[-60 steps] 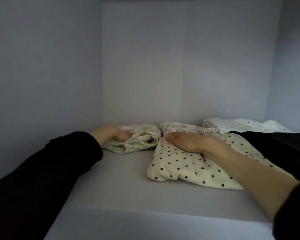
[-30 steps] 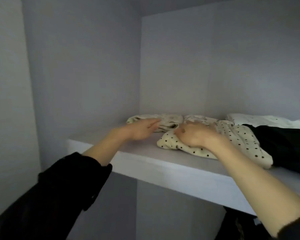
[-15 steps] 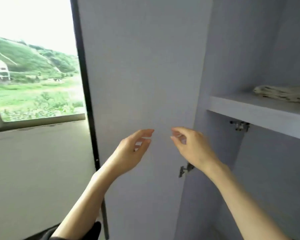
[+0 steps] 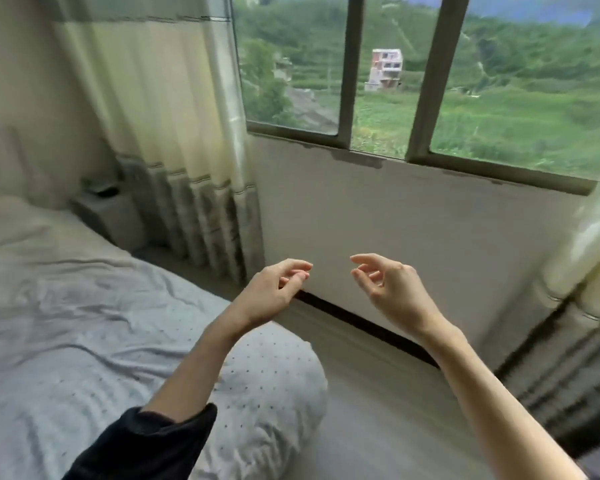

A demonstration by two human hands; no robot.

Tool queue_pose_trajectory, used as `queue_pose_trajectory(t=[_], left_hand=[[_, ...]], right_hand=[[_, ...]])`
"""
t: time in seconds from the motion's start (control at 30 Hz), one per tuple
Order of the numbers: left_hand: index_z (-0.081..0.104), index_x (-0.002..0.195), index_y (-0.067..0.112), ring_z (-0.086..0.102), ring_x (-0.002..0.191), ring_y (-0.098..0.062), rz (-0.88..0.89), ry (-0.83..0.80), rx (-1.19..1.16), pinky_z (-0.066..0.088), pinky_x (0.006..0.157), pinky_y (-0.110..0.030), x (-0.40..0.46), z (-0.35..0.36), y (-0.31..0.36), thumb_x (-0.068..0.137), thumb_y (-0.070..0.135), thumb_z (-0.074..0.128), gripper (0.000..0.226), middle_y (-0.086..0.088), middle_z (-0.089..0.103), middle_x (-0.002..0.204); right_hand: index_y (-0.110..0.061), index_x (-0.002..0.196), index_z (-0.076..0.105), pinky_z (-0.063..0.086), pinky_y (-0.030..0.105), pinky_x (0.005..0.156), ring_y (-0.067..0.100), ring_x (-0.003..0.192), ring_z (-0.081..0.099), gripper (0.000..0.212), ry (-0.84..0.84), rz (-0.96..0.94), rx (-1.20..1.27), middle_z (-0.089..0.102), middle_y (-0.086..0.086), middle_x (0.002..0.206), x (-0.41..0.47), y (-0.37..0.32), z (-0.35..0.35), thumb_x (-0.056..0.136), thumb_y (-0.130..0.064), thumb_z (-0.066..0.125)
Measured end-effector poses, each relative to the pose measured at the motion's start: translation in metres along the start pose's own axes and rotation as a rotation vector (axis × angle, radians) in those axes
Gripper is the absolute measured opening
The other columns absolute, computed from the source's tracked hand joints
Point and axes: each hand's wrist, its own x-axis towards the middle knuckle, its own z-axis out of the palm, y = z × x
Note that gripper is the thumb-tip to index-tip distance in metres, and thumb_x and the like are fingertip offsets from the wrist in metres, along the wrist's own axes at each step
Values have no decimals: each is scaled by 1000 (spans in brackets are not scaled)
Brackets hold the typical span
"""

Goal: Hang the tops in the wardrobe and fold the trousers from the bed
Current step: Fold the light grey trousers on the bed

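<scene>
Bed [image 4: 84, 306] left; window [image 4: 430, 81], curtain [image 4: 174, 133] ahead.

The bed [image 4: 66, 334] lies low on the left, covered in rumpled pale grey bedding with small dots.

Both arms reach forward, the left hand [image 4: 274, 289] and right hand [image 4: 390, 289] raised near each other, fingers loosely curled, holding nothing. The bed [image 4: 66, 323] lies left, a curtain [image 4: 174, 133] beyond it, the window [image 4: 430, 81] far ahead.
</scene>
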Motion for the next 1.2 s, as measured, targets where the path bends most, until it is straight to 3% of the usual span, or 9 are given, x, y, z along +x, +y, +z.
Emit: queue_pose_trajectory(t=[0.23, 0.4, 0.53, 0.77, 0.9, 0.97, 1.2], left_hand=[[53, 112, 29, 59, 99, -9, -391, 413, -13, 45, 77, -12, -91, -118, -98, 98, 21, 44, 18, -1, 61, 116], [54, 114, 26, 59, 104, -13, -636, 675, -34, 45, 86, -22, -194, -164, -136, 99, 21, 43, 19, 2, 59, 114], [55, 122, 10, 56, 102, -14, -764, 887, -40, 40, 87, -18, -274, -188, -157, 99, 13, 43, 26, -1, 58, 111], [56, 121, 21, 54, 112, -12, -927, 958, -144, 42, 91, -21, -405, -228, -233, 99, 20, 43, 26, 5, 59, 119], [56, 121, 22, 51, 111, -5, -1018, 936, -167, 40, 84, -12, -468, -262, -288, 99, 22, 45, 25, 4, 58, 124], [56, 123, 17, 51, 112, -7, -1075, 942, -161, 37, 86, -14, -503, -286, -322, 99, 18, 45, 27, 1, 58, 127], [52, 128, 13, 52, 117, -15, -1165, 878, -106, 38, 85, -18, -545, -329, -413, 98, 15, 43, 31, -3, 55, 131]], right_hand=[[-21, 120, 62, 48, 27, 86, 17, 96, 65, 29, -442, -373, 49, 70, -1, 107, 58, -110, 155, 92, -27, 57], [-19, 124, 59, 47, 28, 89, 18, 99, 65, 31, -742, -623, 40, 69, 1, 109, 36, -191, 242, 93, -26, 56], [-18, 126, 57, 44, 25, 88, 18, 98, 65, 33, -915, -786, 59, 68, 0, 112, 0, -251, 302, 95, -26, 54], [-18, 125, 57, 44, 26, 84, 21, 101, 64, 32, -1155, -819, 68, 68, 2, 110, -78, -338, 419, 94, -25, 54], [-11, 120, 61, 43, 26, 82, 26, 103, 63, 29, -1198, -758, 51, 68, 7, 111, -115, -385, 490, 94, -20, 53], [-2, 115, 62, 44, 33, 83, 33, 104, 61, 28, -1244, -719, 8, 67, 15, 111, -136, -411, 537, 93, -14, 51], [-8, 123, 57, 46, 33, 89, 27, 109, 59, 32, -1264, -528, -149, 65, 12, 116, -143, -446, 658, 94, -20, 51]])
